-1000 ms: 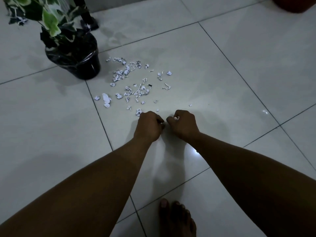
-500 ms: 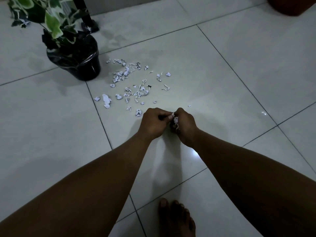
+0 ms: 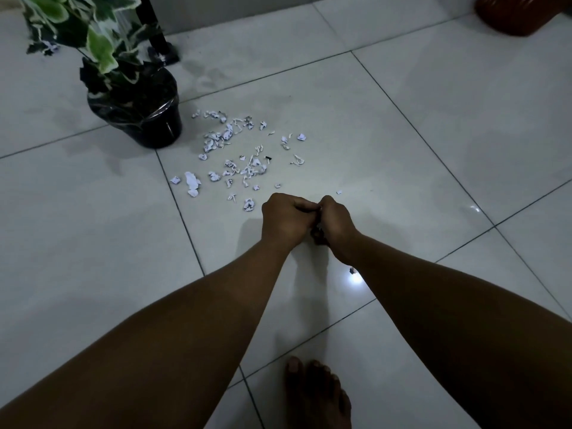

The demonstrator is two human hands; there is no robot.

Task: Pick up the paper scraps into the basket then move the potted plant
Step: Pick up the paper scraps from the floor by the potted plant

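Several white paper scraps (image 3: 241,159) lie scattered on the pale tiled floor, right of the potted plant (image 3: 139,119), which has a black pot and green-and-white leaves. My left hand (image 3: 284,218) and my right hand (image 3: 335,221) meet just in front of the pile, fingers curled towards each other. They hold gathered scraps between them, mostly hidden, with a dark bit showing under the right palm. One small scrap (image 3: 352,270) sits below my right wrist. A reddish-brown container, perhaps the basket (image 3: 513,13), is cut off at the top right corner.
A black furniture leg (image 3: 158,32) stands behind the plant. My bare foot (image 3: 315,394) is at the bottom centre. A bright light reflection (image 3: 354,278) glints on the tile near my right wrist.
Both hands lifted slightly off the floor and closed against each other, bunching the picked-up scraps. A small scrap now shows below my right wrist.
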